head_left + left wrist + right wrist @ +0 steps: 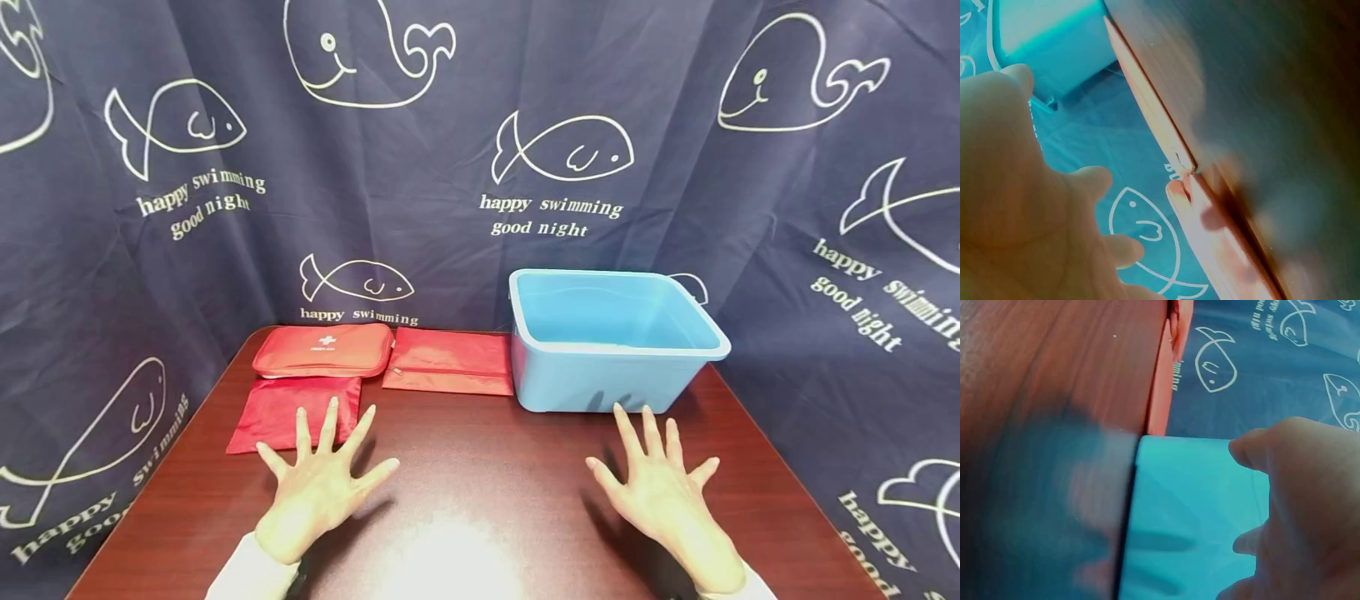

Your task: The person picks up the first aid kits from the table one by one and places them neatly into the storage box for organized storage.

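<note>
Left hand (315,496) and right hand (663,496) are spread wide, nothing gripped; the first-aid pouch (322,350) and plain red pouch (288,412) are set by the desk's (487,450) far-left corner, the blue bin (600,379) by the far-right; readiness is suggested; for any grasp, curling would be required.

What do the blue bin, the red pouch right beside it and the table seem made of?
Blue bin: probably moulded plastic, smooth with a slight sheen, given its rounded rim and even colour. Red pouch: likely thin fabric, perhaps nylon, slightly shiny, with faint creases. Table: glossy wood or wood-look laminate; it shows reddish-brown grain and strong glare.
</note>
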Demonstrator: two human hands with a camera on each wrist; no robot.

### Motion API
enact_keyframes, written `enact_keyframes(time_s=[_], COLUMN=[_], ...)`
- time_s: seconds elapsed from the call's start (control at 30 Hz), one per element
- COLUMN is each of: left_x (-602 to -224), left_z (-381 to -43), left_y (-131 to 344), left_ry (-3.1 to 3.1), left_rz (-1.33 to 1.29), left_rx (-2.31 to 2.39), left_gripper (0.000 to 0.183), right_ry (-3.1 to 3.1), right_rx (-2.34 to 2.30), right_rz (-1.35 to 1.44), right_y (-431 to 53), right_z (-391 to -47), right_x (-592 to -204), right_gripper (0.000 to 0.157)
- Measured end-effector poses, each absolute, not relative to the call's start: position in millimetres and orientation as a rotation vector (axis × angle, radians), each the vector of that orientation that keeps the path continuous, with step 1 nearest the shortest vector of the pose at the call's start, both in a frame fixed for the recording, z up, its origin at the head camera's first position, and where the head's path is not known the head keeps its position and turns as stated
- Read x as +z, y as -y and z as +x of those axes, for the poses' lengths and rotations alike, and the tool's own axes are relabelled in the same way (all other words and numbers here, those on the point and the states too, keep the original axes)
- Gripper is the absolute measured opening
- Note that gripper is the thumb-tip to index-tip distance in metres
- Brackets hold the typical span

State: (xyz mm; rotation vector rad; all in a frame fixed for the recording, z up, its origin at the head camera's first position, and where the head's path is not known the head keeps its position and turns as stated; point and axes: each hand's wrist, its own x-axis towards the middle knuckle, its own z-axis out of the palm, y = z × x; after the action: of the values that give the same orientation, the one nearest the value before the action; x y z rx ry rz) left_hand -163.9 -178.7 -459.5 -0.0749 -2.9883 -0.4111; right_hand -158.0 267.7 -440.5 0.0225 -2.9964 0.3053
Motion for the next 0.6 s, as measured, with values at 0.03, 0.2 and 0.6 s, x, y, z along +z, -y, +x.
enact_keyframes(time_s=[0.03, 0.2, 0.6], left_x=[-459.0, -456.0, -447.3], left_z=[-164.2, -165.5, -176.0], left_y=[179.0, 179.8, 192.8], left_ry=[2.982, 2.978, 2.986], left_rz=[-0.078, -0.082, -0.089], left_rx=[-0.408, -0.414, -0.431], left_gripper=[0.092, 0.091, 0.095], right_ry=[2.99, 2.89, 2.562], right_rx=[0.316, 0.362, 0.533], right_rz=[0.024, 0.032, 0.09], right_y=[-268.6, -276.8, -308.3], right_z=[-158.2, -162.2, -183.8], right_x=[-438.9, -425.0, -364.9], right_gripper=[0.095, 0.09, 0.074])
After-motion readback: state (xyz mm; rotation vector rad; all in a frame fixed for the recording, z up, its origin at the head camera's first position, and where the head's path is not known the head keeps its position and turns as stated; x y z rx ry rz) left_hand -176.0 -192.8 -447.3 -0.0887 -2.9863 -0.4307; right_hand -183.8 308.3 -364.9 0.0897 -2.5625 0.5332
